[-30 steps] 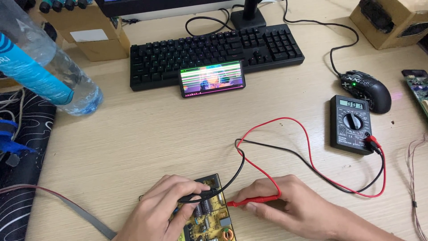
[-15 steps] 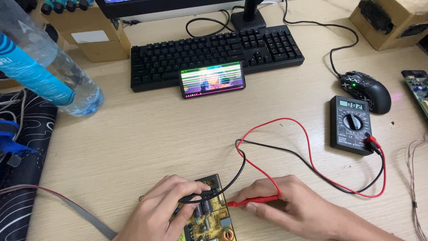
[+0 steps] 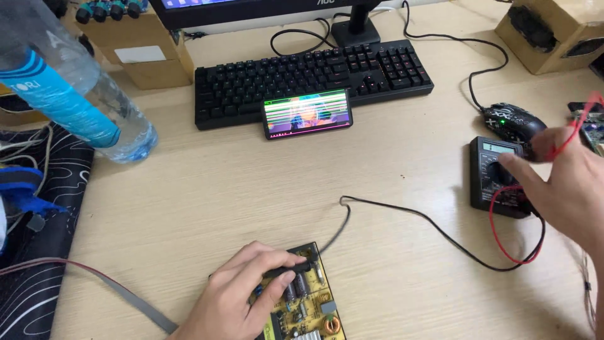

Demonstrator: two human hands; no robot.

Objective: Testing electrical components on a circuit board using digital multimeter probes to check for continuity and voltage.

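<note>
My left hand (image 3: 236,299) presses a black probe (image 3: 286,271) onto a yellow circuit board (image 3: 309,310) at the desk's near edge. The probe's black lead (image 3: 428,228) curves right across the desk toward a black multimeter (image 3: 489,151). My right hand (image 3: 569,189) is over that multimeter, index finger on its dial. A red lead (image 3: 508,247) loops from the meter under this hand and comes out above it, so the hand grips the red probe, whose tip is hidden.
A black keyboard (image 3: 308,72) with a lit phone (image 3: 307,114) leaning on it lies at the back. A black mouse (image 3: 511,119) sits behind the meter. A clear water bottle (image 3: 75,88) and cardboard boxes (image 3: 141,47) stand at left, with a patterned mat (image 3: 38,252).
My right hand has lifted the red probe off the board and moved far right to the multimeter's dial. The left hand stays on the board with the black probe.
</note>
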